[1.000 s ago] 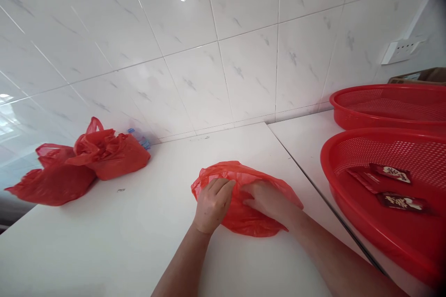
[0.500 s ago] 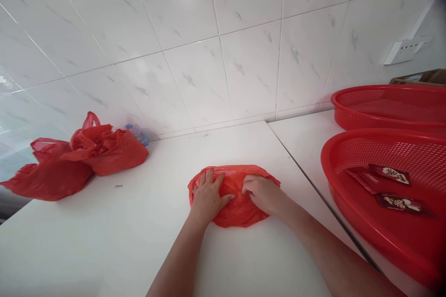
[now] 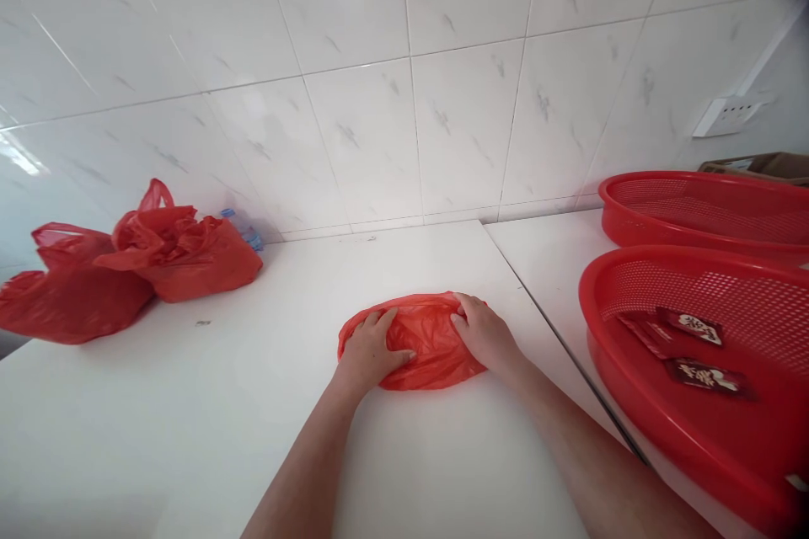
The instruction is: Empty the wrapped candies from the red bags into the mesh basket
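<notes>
A crumpled red plastic bag (image 3: pixel 425 335) lies on the white table (image 3: pixel 265 404), squeezed into a small mound between my two hands. My left hand (image 3: pixel 372 351) presses on its left side with fingers curled over the plastic. My right hand (image 3: pixel 485 335) cups its right side, fingers bent round the edge. Both hands grip the bag against the tabletop.
Two filled red plastic bags (image 3: pixel 180 251) (image 3: pixel 66 290) sit at the far left by the tiled wall, with a plastic bottle (image 3: pixel 241 226) behind them. On the right stand two red mesh baskets (image 3: pixel 695 210); the near one (image 3: pixel 607 328) holds dark red packets (image 3: pixel 692 327).
The bag has been gathered from a wide, flat spread into a tighter mound. My hands have moved apart to its two sides, and the camera has tilted slightly.
</notes>
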Demonstrator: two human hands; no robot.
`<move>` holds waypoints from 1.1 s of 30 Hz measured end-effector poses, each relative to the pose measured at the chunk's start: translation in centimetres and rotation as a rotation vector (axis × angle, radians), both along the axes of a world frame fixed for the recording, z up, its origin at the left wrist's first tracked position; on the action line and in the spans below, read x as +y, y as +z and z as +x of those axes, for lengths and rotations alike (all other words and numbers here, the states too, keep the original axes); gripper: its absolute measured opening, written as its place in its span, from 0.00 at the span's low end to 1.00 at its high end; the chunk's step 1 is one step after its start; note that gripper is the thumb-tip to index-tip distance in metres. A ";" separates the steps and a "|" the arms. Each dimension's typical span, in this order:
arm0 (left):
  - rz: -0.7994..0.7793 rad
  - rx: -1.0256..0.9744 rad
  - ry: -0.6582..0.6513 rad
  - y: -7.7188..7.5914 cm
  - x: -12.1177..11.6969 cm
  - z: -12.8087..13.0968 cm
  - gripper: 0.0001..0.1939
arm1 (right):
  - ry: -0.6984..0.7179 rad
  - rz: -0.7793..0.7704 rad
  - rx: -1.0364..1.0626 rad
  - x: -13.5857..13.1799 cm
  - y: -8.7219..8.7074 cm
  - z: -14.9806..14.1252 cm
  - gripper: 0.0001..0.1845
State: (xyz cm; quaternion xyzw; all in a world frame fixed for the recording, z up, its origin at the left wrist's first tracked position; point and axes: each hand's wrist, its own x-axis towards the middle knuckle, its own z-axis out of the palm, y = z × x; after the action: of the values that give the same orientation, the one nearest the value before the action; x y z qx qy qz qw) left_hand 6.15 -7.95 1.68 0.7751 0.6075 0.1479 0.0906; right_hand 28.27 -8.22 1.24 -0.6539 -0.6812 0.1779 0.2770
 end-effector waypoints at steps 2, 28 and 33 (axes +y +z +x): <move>0.022 -0.028 -0.013 -0.1 0.1 -0.1 0.38 | -0.042 -0.022 0.015 0.3 0.0 0.2 0.23; 0.445 -0.075 -0.523 1.6 -3.0 2.9 0.11 | -0.068 0.183 0.164 0.2 0.6 0.5 0.18; 0.478 -0.075 -0.579 1.5 -3.0 3.1 0.09 | -0.027 0.447 0.135 -1.3 2.5 -0.3 0.17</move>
State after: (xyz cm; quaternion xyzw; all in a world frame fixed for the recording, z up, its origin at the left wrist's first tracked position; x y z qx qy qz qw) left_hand 9.26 -10.95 3.13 0.9080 0.3079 0.2823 -0.0325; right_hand 28.00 -9.56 3.75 -0.5720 -0.6749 0.0623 0.4619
